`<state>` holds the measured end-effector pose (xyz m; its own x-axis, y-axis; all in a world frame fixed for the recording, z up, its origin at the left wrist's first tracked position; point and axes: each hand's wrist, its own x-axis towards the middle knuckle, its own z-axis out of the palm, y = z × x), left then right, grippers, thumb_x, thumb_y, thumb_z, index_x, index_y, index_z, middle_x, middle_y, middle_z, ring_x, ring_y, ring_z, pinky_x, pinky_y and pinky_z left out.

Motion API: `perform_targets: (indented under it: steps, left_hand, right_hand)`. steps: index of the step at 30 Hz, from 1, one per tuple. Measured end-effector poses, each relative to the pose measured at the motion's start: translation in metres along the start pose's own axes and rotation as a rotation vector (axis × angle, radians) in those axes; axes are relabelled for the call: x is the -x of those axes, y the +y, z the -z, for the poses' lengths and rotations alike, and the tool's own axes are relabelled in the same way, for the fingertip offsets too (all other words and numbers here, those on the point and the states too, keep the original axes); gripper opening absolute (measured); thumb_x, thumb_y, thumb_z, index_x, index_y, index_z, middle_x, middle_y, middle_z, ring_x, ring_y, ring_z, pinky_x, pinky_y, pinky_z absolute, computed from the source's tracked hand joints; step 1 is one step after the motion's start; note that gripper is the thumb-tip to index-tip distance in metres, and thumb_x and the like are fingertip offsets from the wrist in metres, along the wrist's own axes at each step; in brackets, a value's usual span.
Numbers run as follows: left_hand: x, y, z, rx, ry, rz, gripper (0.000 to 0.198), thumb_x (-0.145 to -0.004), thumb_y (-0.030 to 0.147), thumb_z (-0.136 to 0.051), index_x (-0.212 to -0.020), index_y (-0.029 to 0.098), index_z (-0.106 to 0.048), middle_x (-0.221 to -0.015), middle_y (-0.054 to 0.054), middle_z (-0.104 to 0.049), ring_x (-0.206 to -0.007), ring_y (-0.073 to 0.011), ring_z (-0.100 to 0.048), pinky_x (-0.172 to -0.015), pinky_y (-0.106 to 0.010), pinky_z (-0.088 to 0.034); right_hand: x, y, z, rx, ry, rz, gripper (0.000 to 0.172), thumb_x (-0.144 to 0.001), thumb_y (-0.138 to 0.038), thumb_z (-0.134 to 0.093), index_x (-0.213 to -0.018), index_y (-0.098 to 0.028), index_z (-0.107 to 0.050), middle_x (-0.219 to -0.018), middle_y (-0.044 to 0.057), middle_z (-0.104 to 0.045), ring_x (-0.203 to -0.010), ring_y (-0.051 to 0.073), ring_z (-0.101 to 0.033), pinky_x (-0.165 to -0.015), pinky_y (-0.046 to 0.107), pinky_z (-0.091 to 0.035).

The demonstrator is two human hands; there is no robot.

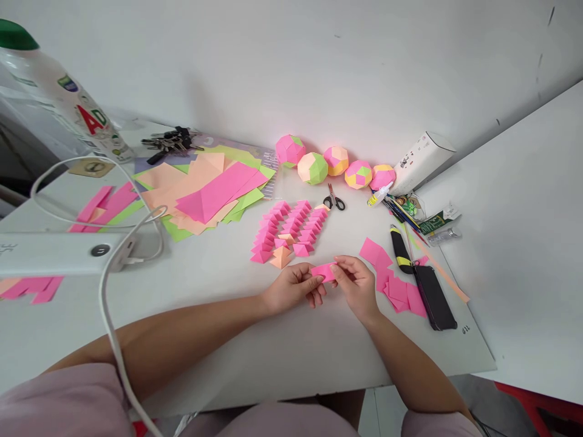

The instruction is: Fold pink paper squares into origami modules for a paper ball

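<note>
Between my two hands is a small folded strip of pink paper (324, 272), held just above the table. My left hand (291, 287) pinches its left end between thumb and fingers. At the other end my right hand (357, 285) grips it with thumb and forefinger. Just beyond my hands stand rows of folded pink paper pieces (266, 233), with a few peach ones (281, 258) among them. To the right of my right hand lie loose pink paper squares (396, 288).
Paper balls (312, 168) line the wall, near scissors (334, 199) and a white box (421, 162). A utility knife (401, 250) and black phone-like object (435, 297) lie right. Paper sheets (209, 194), keys (170, 142), a bottle (68, 91) and a white power bank (59, 252) with cable (105, 303) occupy the left.
</note>
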<state>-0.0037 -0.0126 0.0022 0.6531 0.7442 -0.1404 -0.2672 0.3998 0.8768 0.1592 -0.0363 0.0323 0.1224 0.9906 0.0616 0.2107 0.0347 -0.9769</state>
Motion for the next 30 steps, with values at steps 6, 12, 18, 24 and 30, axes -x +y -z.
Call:
perform_targets:
  steps: [6,12,18,24,30]
  left_hand:
    - [0.0001,0.0003,-0.0008,-0.017,0.009,0.005,0.03,-0.081,0.042,-0.062,-0.08,0.013,-0.054,-0.069,-0.003,-0.066,-0.054,-0.0121,-0.064,-0.048,-0.023,-0.052]
    - [-0.0002,0.0007,-0.0016,-0.024,0.023,0.019,0.031,-0.08,0.043,-0.063,-0.08,0.014,-0.053,-0.068,-0.003,-0.066,-0.054,-0.0123,-0.064,-0.048,-0.023,-0.051]
    - [0.0002,-0.0008,-0.0004,-0.019,0.004,0.004,0.03,-0.08,0.043,-0.062,-0.082,0.013,-0.055,-0.068,-0.002,-0.066,-0.054,-0.0121,-0.064,-0.048,-0.023,-0.052]
    - [0.0007,0.0007,-0.0004,-0.025,-0.006,0.018,0.029,-0.081,0.042,-0.062,-0.083,0.013,-0.057,-0.066,-0.001,-0.066,-0.053,-0.0117,-0.063,-0.048,-0.023,-0.051]
    - [0.0008,0.0018,0.0002,-0.029,-0.028,0.025,0.029,-0.081,0.041,-0.061,-0.082,0.013,-0.057,-0.067,-0.002,-0.066,-0.053,-0.0115,-0.063,-0.049,-0.023,-0.052]
  right_hand:
    - [-0.0002,0.0003,0.0,-0.02,0.002,0.006,0.017,-0.078,-0.029,-0.065,-0.09,-0.018,-0.063,-0.069,0.0,-0.067,-0.052,0.01,-0.058,-0.052,0.025,-0.052]
    - [-0.0004,0.0003,-0.0003,-0.055,-0.006,-0.013,0.017,-0.077,-0.029,-0.067,-0.09,-0.018,-0.063,-0.067,-0.001,-0.067,-0.052,0.01,-0.058,-0.052,0.024,-0.051]
    - [-0.0015,-0.0007,0.0005,-0.107,-0.019,-0.062,0.015,-0.078,-0.029,-0.066,-0.087,-0.017,-0.063,-0.062,-0.002,-0.063,-0.05,0.009,-0.056,-0.051,0.023,-0.049]
    - [-0.0026,0.0015,0.0015,-0.129,-0.02,-0.067,0.014,-0.08,-0.029,-0.064,-0.088,-0.018,-0.063,-0.06,-0.003,-0.062,-0.049,0.009,-0.055,-0.048,0.022,-0.047]
    - [-0.0023,0.0027,0.0018,-0.127,-0.014,-0.083,0.015,-0.079,-0.03,-0.065,-0.088,-0.018,-0.063,-0.062,-0.002,-0.062,-0.048,0.009,-0.055,-0.047,0.021,-0.047]
